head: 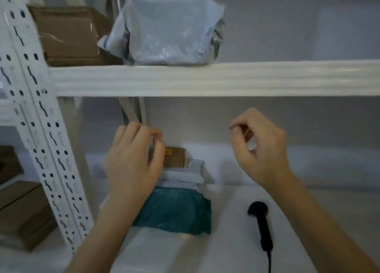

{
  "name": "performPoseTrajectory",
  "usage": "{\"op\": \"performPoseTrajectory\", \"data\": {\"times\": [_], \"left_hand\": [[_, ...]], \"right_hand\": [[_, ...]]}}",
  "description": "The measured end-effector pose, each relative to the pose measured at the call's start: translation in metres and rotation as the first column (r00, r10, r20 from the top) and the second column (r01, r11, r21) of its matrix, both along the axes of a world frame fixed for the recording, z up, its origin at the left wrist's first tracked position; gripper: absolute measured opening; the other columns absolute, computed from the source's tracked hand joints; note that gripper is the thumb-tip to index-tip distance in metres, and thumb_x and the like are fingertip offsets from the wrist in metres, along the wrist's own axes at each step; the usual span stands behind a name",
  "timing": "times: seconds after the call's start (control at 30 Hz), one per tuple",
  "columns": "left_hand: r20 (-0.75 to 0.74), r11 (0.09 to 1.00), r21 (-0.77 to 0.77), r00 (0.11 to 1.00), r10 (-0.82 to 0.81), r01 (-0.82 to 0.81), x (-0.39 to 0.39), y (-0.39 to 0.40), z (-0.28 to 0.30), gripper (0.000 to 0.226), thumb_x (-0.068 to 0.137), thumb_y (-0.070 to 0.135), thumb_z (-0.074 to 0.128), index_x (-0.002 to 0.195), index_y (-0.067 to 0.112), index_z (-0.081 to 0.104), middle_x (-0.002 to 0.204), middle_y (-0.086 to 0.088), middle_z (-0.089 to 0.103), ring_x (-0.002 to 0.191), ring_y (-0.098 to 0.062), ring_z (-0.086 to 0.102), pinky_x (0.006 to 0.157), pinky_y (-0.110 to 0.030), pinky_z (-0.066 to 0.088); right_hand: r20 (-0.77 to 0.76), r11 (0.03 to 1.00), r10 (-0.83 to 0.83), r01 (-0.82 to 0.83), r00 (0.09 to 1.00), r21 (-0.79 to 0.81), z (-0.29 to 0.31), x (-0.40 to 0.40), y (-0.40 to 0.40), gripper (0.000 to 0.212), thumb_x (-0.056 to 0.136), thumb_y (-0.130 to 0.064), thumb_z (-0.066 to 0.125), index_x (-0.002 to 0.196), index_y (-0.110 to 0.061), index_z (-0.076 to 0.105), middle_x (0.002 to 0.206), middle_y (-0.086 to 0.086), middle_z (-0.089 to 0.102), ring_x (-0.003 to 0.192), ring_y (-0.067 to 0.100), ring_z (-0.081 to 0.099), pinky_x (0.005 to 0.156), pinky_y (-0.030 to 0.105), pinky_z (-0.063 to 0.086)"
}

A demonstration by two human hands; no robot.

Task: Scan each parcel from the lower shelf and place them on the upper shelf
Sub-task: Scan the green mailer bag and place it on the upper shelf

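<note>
On the upper shelf (226, 79) sit a brown cardboard box (67, 36) and, to its right, a grey plastic-wrapped parcel (168, 30). On the lower shelf (308, 207) lies a teal parcel (176, 211), with white parcels (181, 176) and a small brown box (174, 156) behind it, and a white parcel (152, 250) in front. A black barcode scanner (261, 221) lies on the lower shelf to the right. My left hand (133, 161) hovers over the stack, fingers loosely curled, holding nothing. My right hand (261, 147) is raised above the scanner, loosely curled and empty.
A white perforated upright post (47, 139) stands at the left. Beyond it, brown cardboard boxes (22, 215) sit on a neighbouring shelf. A grey wall is behind the shelves.
</note>
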State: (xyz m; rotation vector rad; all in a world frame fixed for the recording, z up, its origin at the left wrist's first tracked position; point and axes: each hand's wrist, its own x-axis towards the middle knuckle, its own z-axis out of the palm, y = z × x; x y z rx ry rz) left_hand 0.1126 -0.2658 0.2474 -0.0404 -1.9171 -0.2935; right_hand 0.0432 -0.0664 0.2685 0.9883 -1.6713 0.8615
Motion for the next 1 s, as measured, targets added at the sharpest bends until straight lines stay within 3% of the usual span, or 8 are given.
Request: {"op": "performPoseTrajectory", "data": {"times": [0.1,0.2,0.3,0.37,0.47,0.67,0.83,1.0], "left_hand": [[0.416,0.984,0.167,0.909,-0.013,-0.062,-0.028,-0.013,-0.065,0.017,0.087,0.02,0.055,0.092,0.007,0.066,0.097,-0.012,0.064,0.091,-0.032,0.057,0.067,-0.033,0.041],[0.681,0.978,0.142,0.732,0.015,-0.152,-0.051,-0.032,-0.12,0.026,0.088,0.017,0.057,0.11,0.006,0.063,0.116,-0.016,0.062,0.106,-0.035,0.057,0.081,-0.036,0.046],[0.834,0.966,0.136,0.551,0.009,-0.221,-0.069,-0.051,-0.161,0.041,0.088,0.021,0.057,0.125,0.005,0.051,0.128,-0.017,0.054,0.112,-0.034,0.054,0.09,-0.036,0.043],[0.877,0.96,0.155,0.48,-0.025,-0.232,-0.079,-0.064,-0.181,0.048,0.085,0.02,0.058,0.13,0.005,0.046,0.133,-0.016,0.049,0.119,-0.033,0.049,0.096,-0.038,0.041],[0.903,0.968,0.105,0.43,0.004,-0.228,-0.096,-0.08,-0.2,0.063,0.081,0.026,0.061,0.138,0.01,0.039,0.141,-0.013,0.043,0.128,-0.032,0.041,0.103,-0.04,0.038],[0.917,0.988,0.037,0.397,0.025,-0.148,-0.131,-0.106,-0.216,0.084,0.082,0.036,0.066,0.148,0.012,0.019,0.153,-0.009,0.026,0.139,-0.028,0.026,0.112,-0.038,0.025],[0.928,0.998,-0.023,0.373,0.001,0.053,-0.156,-0.122,-0.233,0.101,0.074,0.05,0.069,0.15,0.025,0.008,0.158,-0.002,0.009,0.147,-0.023,0.001,0.119,-0.043,0.007],[0.913,0.99,-0.043,0.407,-0.017,0.137,-0.18,-0.121,-0.243,0.117,0.054,0.081,0.046,0.149,0.019,0.015,0.155,-0.005,0.021,0.147,-0.024,0.008,0.117,-0.045,0.003]], "right_hand": [[0.426,0.957,-0.141,0.012,0.894,0.291,-0.062,-0.036,-0.011,0.013,0.087,-0.019,0.051,0.083,-0.01,0.06,0.081,-0.001,0.06,0.071,0.019,0.058,0.065,0.041,0.053],[0.785,0.908,-0.205,-0.186,0.585,0.375,-0.123,-0.065,-0.024,0.016,0.089,-0.021,0.055,0.101,-0.01,0.057,0.101,0.005,0.061,0.093,0.022,0.06,0.084,0.037,0.05],[0.929,0.899,-0.173,-0.334,0.327,0.285,-0.168,-0.077,-0.037,0.006,0.089,-0.021,0.056,0.09,-0.019,0.051,0.091,0.001,0.057,0.083,0.015,0.057,0.074,0.028,0.046],[0.949,0.902,-0.186,-0.338,0.255,0.268,-0.194,-0.089,-0.047,0.015,0.081,-0.029,0.062,0.078,-0.026,0.047,0.084,-0.002,0.057,0.079,0.013,0.056,0.07,0.029,0.048],[0.954,0.915,-0.257,-0.279,0.152,0.29,-0.237,-0.119,-0.057,0.063,0.053,-0.057,0.063,0.103,-0.018,0.055,0.105,0.01,0.06,0.099,0.026,0.06,0.086,0.042,0.054],[0.885,0.893,-0.396,-0.121,0.244,0.433,-0.247,-0.137,-0.086,0.09,0.066,-0.042,0.078,0.138,-0.012,0.031,0.137,0.012,0.039,0.128,0.032,0.034,0.104,0.041,0.036],[0.889,0.891,-0.374,-0.163,0.264,0.424,-0.256,-0.154,-0.104,0.094,0.057,-0.047,0.083,0.136,-0.021,0.039,0.13,0.005,0.052,0.119,0.026,0.049,0.1,0.042,0.042],[0.86,0.863,-0.418,-0.169,0.292,0.476,-0.261,-0.159,-0.104,0.087,0.059,-0.048,0.082,0.133,-0.024,0.045,0.125,0.005,0.057,0.113,0.025,0.055,0.096,0.039,0.047]]}}
